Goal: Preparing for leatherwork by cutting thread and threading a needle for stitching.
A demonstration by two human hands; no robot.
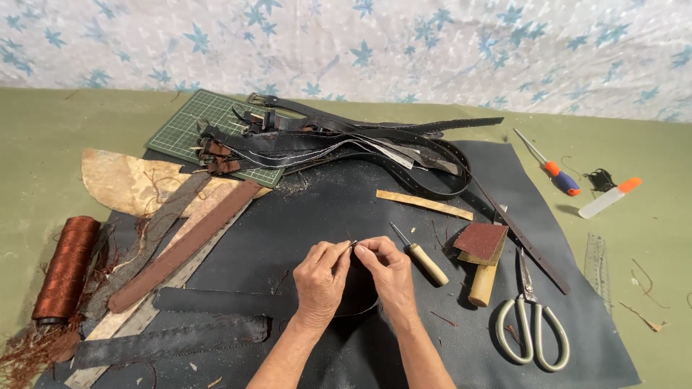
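Observation:
My left hand (320, 277) and my right hand (387, 272) meet over the middle of a black leather mat (324, 209). Their fingertips pinch a thin needle (353, 244) between them. A dark thread (358, 311) loops down from the fingers toward my wrists. Just right of my right hand lies a wooden-handled awl (420, 256).
A brown thread spool (66, 268) lies at the left beside leather strips (180, 248). Black belts (346, 140) pile over a green cutting mat (189, 126) at the back. Scissors (532, 320), a sandpaper block (481, 243), a screwdriver (550, 164) and a craft knife (609, 197) lie right.

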